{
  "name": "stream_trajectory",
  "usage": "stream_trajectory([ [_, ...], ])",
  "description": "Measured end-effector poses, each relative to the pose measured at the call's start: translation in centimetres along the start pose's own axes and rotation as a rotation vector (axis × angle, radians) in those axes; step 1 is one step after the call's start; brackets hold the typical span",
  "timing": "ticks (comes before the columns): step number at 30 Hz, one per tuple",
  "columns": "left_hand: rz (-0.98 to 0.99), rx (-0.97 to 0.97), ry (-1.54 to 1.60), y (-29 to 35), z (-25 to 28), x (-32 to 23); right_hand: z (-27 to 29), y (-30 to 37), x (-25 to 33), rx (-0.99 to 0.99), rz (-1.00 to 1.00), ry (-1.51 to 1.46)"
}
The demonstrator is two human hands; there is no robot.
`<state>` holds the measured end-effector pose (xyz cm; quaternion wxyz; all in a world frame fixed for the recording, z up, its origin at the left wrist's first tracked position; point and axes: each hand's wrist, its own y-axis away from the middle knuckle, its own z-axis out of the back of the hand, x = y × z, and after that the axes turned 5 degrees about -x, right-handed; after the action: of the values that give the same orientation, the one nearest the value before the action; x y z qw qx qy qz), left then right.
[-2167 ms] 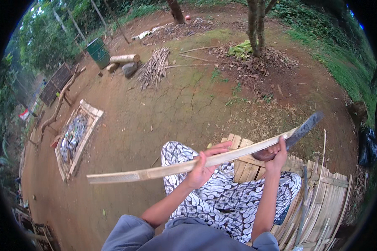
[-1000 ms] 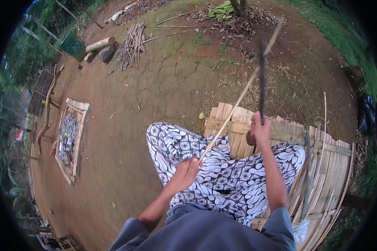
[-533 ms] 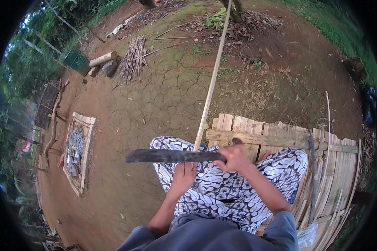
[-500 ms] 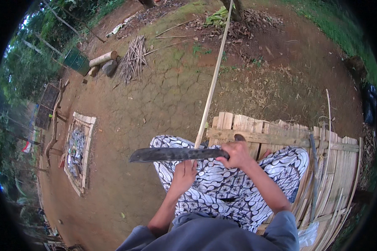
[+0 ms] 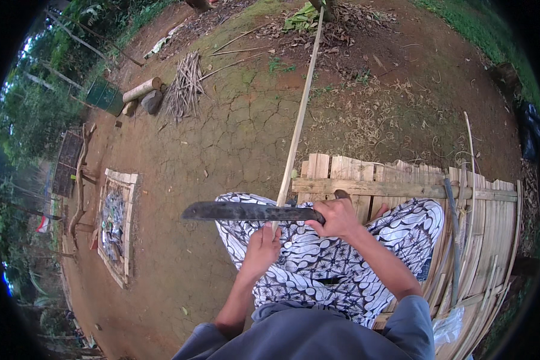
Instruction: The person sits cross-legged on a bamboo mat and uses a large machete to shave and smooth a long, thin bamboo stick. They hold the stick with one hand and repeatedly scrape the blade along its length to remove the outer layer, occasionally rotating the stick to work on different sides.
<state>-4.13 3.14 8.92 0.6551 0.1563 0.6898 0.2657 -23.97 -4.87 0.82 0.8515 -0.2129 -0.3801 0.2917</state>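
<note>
A long pale bamboo strip (image 5: 300, 124) runs from my lap away toward the tree base at the top. My left hand (image 5: 262, 245) is closed around its near end, fingers pinching it just below the blade. In my right hand (image 5: 337, 217) is the handle of a dark machete (image 5: 246, 211). Its long blade points left and lies crosswise over the strip, a little beyond my left fingers. The blade's underside, where it meets the strip, is hidden. Both hands are above my crossed legs, covered by a black-and-white patterned cloth (image 5: 318, 258).
I sit on a split-bamboo platform (image 5: 486, 240), with a grey pole (image 5: 453, 240) and a clear plastic bag (image 5: 449, 327) on it. Left lies a wood-framed pit of litter (image 5: 129, 228). Farther off are a stick pile (image 5: 186, 87), a log (image 5: 142, 90) and a green drum (image 5: 106, 96).
The machete has slid slightly away from my left hand along the strip, so a short piece of strip now shows between blade and fingers. The whole view has shifted a little.
</note>
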Motion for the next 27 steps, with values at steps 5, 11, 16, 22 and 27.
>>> stream_trajectory([
  [5, 0.019, -0.022, -0.010, 1.0, 0.1, -0.5, 0.7, -0.1, 1.6, 0.056, 0.095, 0.022],
  [11, -0.004, -0.020, -0.043, 2.7, 1.0, -1.7, 1.8, -0.4, 0.9, 0.054, -0.118, 0.053],
  [16, 0.002, -0.054, -0.034, 2.2, 1.0, -0.6, 1.5, -0.4, 1.4, -0.003, 0.142, 0.006],
  [22, -0.141, -0.033, -0.291, 2.9, 2.1, -1.0, 1.9, -0.4, 0.2, 0.096, -0.360, -0.122],
  [27, -0.131, -0.036, -0.281, 3.2, 1.9, 0.3, 1.8, 0.0, 0.4, 0.052, -0.063, -0.040],
])
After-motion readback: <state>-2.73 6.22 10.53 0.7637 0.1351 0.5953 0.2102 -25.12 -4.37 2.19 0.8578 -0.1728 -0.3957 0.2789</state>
